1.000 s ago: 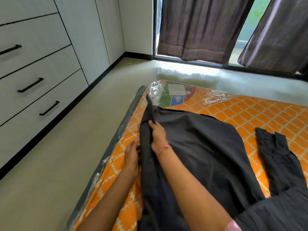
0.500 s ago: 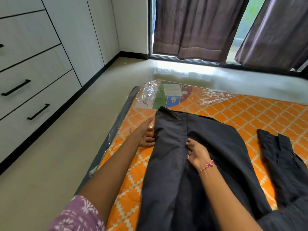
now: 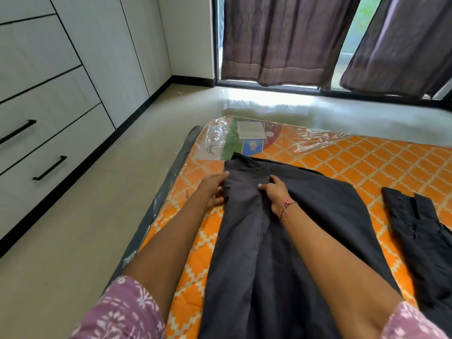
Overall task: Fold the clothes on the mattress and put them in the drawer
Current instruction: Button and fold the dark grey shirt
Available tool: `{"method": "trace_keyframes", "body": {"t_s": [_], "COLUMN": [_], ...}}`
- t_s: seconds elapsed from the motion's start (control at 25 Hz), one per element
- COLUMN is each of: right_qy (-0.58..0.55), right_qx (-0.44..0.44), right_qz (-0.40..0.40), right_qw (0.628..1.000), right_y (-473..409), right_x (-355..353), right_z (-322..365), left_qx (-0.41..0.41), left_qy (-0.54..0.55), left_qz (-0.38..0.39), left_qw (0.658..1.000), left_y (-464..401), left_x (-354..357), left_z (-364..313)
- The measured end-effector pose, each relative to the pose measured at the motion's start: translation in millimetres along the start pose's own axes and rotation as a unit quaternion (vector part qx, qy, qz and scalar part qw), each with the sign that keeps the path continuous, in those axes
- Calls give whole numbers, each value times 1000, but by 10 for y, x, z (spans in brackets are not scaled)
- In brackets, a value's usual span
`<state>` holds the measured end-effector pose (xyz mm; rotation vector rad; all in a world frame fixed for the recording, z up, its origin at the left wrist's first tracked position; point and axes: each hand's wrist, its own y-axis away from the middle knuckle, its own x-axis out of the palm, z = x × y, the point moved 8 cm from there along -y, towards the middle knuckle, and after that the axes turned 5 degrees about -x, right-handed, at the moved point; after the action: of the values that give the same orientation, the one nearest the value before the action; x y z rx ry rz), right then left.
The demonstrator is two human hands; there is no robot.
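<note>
A dark grey garment lies spread on the orange patterned mattress, with a long strip folded over along its left side. My left hand touches the outer left edge of that strip with straight fingers. My right hand, with a red thread at the wrist, pinches the strip's inner edge near the top. A second dark garment lies crumpled at the right. White drawers with black handles stand in the wardrobe on the left, all closed.
Bare beige floor separates the mattress from the wardrobe. Clear plastic wrap and a printed label cover the mattress's far corner. Dark curtains hang at the window behind.
The folded strip has been laid flat over the garment. Both hands have slid up toward its far end, and my right hand has moved left onto the strip's inner edge.
</note>
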<state>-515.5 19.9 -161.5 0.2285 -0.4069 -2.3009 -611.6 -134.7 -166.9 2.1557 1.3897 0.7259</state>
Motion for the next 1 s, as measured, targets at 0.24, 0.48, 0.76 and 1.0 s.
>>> {"method": "trace_keyframes", "body": {"t_s": [0.24, 0.48, 0.76, 1.0], "right_qy": [35, 253, 268, 619], "right_qx": [-69, -48, -159, -159], "right_qz": [-72, -28, -47, 212], "right_qw": [994, 966, 949, 740], "right_y": [237, 934, 1557, 2581], "right_x": [-187, -107, -143, -659], "right_z": [39, -335, -255, -730], "left_qx": [45, 51, 68, -63], "left_qy": [24, -245, -342, -230], "left_qz": [-87, -91, -170, -48], "left_qw": [995, 964, 922, 970], "left_y": [69, 726, 1438, 2266], "left_x": [-154, -332, -604, -827], "left_z": [175, 898, 952, 1667]}}
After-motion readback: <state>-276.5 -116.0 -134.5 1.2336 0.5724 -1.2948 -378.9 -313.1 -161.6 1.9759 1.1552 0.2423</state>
